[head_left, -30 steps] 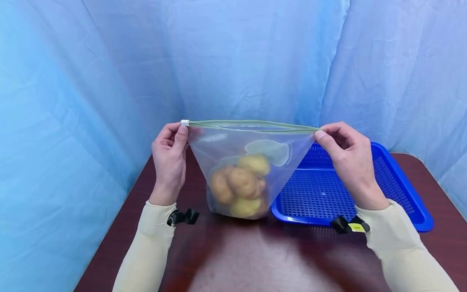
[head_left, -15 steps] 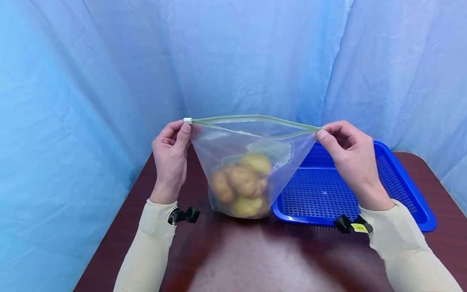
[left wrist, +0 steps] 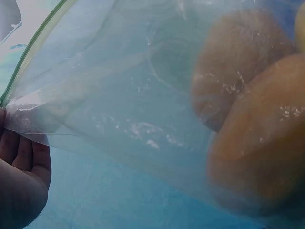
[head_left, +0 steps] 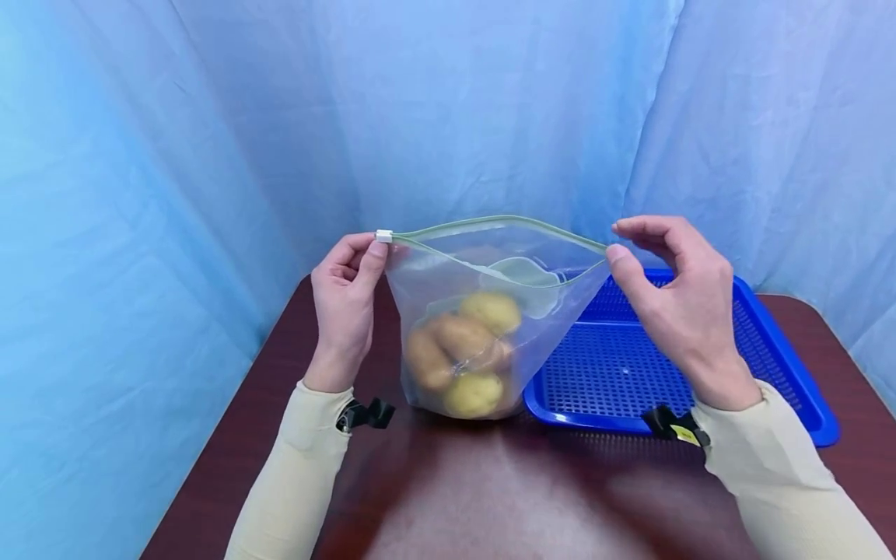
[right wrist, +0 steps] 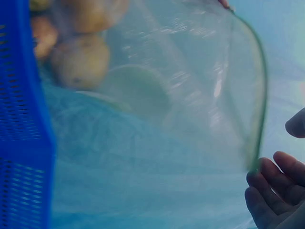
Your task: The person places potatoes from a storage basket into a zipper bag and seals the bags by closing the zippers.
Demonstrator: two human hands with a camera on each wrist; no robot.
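A clear plastic zip bag with a green sealing strip is shown standing on the dark red-brown worktop, its mouth partly parted. The left top corner of the bag, beside a small white slider clip, is pinched by the left hand. The right top corner is pinched between thumb and forefinger of the right hand, the remaining fingers being raised and spread. The two hands are held well apart, one at each end of the strip.

Several yellow-brown potatoes are seen heaped at the bottom of the bag; their exact number cannot be made out through the plastic. A pale rounded patch on the bag wall cannot be identified. A blue perforated plastic tray lies on the worktop just beside the bag on the right, partly covered by the right hand and wrist.

In the left wrist view only the palm edge of the left hand is visible, and the potatoes are blurred. In the right wrist view the fingertips are cut off at the frame corner, and the tray is cropped. A blue fabric backdrop surrounds the scene.
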